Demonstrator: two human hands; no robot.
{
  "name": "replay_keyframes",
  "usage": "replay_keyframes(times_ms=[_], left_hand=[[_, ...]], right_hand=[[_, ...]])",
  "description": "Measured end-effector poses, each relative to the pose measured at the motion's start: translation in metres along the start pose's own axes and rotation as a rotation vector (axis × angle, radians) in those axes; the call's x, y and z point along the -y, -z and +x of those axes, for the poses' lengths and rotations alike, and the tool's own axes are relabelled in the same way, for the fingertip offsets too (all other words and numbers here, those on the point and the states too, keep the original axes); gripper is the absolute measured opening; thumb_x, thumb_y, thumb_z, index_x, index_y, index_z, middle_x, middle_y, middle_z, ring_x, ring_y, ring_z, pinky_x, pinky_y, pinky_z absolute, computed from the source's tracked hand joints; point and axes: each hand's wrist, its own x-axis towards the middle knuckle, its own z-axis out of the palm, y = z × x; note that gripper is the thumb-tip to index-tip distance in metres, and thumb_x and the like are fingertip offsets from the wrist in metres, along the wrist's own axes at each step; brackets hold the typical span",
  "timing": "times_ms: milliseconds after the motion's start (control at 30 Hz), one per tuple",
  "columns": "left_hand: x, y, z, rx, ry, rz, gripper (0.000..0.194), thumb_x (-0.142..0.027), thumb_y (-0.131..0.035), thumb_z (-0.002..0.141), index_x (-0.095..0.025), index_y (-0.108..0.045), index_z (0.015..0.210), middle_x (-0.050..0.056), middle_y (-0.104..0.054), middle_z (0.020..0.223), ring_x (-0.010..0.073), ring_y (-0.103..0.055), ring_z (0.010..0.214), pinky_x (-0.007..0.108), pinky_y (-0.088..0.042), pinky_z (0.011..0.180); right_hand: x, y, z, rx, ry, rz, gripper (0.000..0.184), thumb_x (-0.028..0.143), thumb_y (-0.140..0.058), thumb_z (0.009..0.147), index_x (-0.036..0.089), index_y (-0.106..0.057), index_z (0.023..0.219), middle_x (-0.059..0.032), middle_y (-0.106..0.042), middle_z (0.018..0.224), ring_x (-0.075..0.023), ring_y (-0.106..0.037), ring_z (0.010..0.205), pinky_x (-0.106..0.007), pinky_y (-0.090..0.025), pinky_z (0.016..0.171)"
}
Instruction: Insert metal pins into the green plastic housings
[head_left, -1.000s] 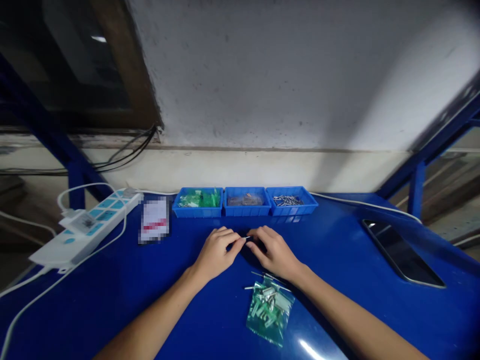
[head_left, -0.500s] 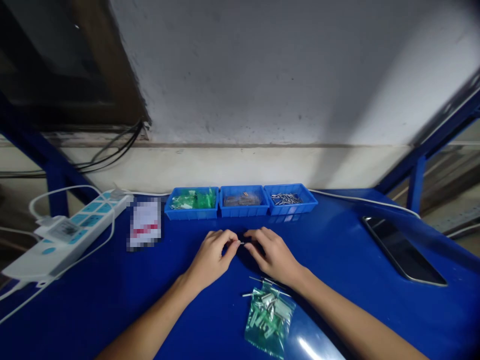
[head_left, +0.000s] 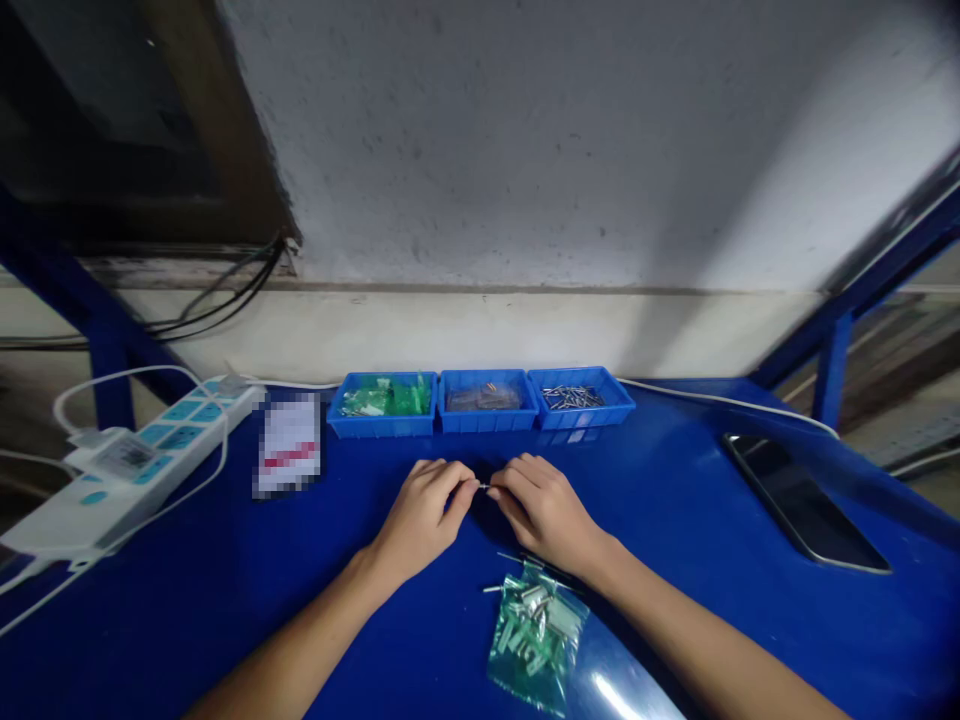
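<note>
A small, thin metal pin (head_left: 484, 486) spans the short gap between my two hands above the blue table; its finer shape is too small to make out. My left hand (head_left: 427, 510) pinches one end between thumb and forefinger. At the other end, the thumb and fingertips of my right hand (head_left: 551, 510) are closed on it. Just below my right hand lies a green clear plastic bag (head_left: 536, 640) with metal and pale pieces inside. Several thin metal rods (head_left: 517, 560) lie at the bag's upper edge.
Three blue bins stand in a row at the back: one with green packets (head_left: 386, 428), one with brownish packets (head_left: 487, 422), one with metal pins (head_left: 585, 415). A power strip (head_left: 135, 490) and a blurred card (head_left: 291, 445) are left, a phone (head_left: 806, 505) right.
My right thumb and fingers have come together on their end of the metal pin. My left hand has stayed nearly still, and the view has shifted very slightly.
</note>
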Motion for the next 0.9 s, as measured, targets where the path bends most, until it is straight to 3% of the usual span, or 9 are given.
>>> replay_keyframes(times_ms=[100,200,267,333,467,533,633,733,900], left_hand=[[-0.003,0.001,0.0,0.047,0.016,-0.006,0.017,-0.029,-0.04,0.093,-0.02,-0.055,0.089,0.0,-0.063,0.083,0.0167,-0.057,0.081,0.033,-0.038,0.077],[-0.013,0.001,-0.003,0.131,-0.001,0.006,0.023,-0.034,-0.046,0.09,-0.023,-0.053,0.109,0.002,-0.064,0.098,0.02,-0.056,0.094,0.036,-0.038,0.082],[-0.021,0.001,-0.005,0.196,-0.064,0.026,0.027,-0.035,-0.049,0.089,-0.024,-0.052,0.114,0.003,-0.063,0.106,0.0212,-0.053,0.1,0.038,-0.038,0.085],[-0.027,0.001,-0.007,0.256,-0.14,0.043,0.024,-0.035,-0.05,0.089,-0.025,-0.055,0.111,0.002,-0.062,0.108,0.0214,-0.052,0.102,0.038,-0.037,0.086],[-0.028,0.0,-0.008,0.299,-0.198,0.071,0.021,-0.035,-0.056,0.086,-0.025,-0.06,0.103,0.002,-0.061,0.106,0.0211,-0.051,0.101,0.039,-0.036,0.088],[-0.026,0.0,-0.007,0.292,-0.201,0.084,0.02,-0.035,-0.058,0.084,-0.025,-0.061,0.101,0.002,-0.061,0.106,0.0209,-0.052,0.101,0.039,-0.035,0.088],[-0.022,-0.002,-0.007,0.279,-0.197,0.112,0.015,-0.031,-0.054,0.088,-0.023,-0.063,0.096,0.001,-0.063,0.097,0.0188,-0.054,0.094,0.037,-0.034,0.086],[-0.02,-0.003,-0.008,0.276,-0.199,0.131,0.017,-0.028,-0.048,0.091,-0.023,-0.064,0.096,0.0,-0.064,0.091,0.0167,-0.055,0.088,0.036,-0.034,0.084],[-0.023,-0.007,-0.007,0.268,-0.221,0.167,0.015,-0.031,-0.052,0.089,-0.028,-0.064,0.097,0.001,-0.061,0.098,0.0193,-0.052,0.098,0.039,-0.031,0.088]], right_hand=[[-0.004,0.009,0.001,-0.171,0.065,-0.04,0.011,0.018,-0.046,0.089,0.017,-0.057,0.089,-0.0067,-0.06,0.081,-0.0168,-0.053,0.072,-0.03,-0.039,0.065],[-0.029,0.029,0.003,-0.502,0.06,-0.124,0.01,0.013,-0.051,0.084,0.018,-0.057,0.09,-0.0067,-0.06,0.082,-0.0172,-0.055,0.073,-0.03,-0.043,0.066],[-0.053,0.044,0.005,-0.659,-0.076,-0.249,0.009,0.016,-0.052,0.083,0.02,-0.058,0.089,-0.0067,-0.06,0.081,-0.0187,-0.055,0.075,-0.032,-0.044,0.07],[-0.076,0.055,0.004,-0.675,-0.3,-0.363,0.014,0.025,-0.053,0.084,0.019,-0.059,0.095,-0.0093,-0.06,0.087,-0.023,-0.056,0.084,-0.038,-0.045,0.077],[-0.091,0.054,-0.005,-0.515,-0.501,-0.284,0.033,0.039,-0.051,0.085,0.016,-0.056,0.108,-0.0117,-0.06,0.092,-0.0259,-0.056,0.088,-0.042,-0.045,0.079],[-0.078,0.047,-0.008,-0.345,-0.451,-0.124,0.033,0.042,-0.047,0.087,0.017,-0.056,0.107,-0.01,-0.061,0.092,-0.024,-0.058,0.088,-0.04,-0.047,0.079],[-0.047,0.045,-0.008,-0.016,-0.238,0.041,0.036,0.043,-0.049,0.087,0.02,-0.054,0.115,-0.0101,-0.06,0.105,-0.0237,-0.057,0.098,-0.04,-0.046,0.086],[-0.025,0.053,-0.006,0.138,-0.135,0.053,0.039,0.042,-0.05,0.088,0.021,-0.052,0.12,-0.01,-0.06,0.111,-0.0245,-0.056,0.103,-0.042,-0.045,0.09],[-0.022,0.055,-0.007,0.254,-0.118,0.034,0.038,0.044,-0.047,0.089,0.02,-0.054,0.118,-0.0097,-0.062,0.111,-0.0243,-0.058,0.101,-0.041,-0.045,0.087]])
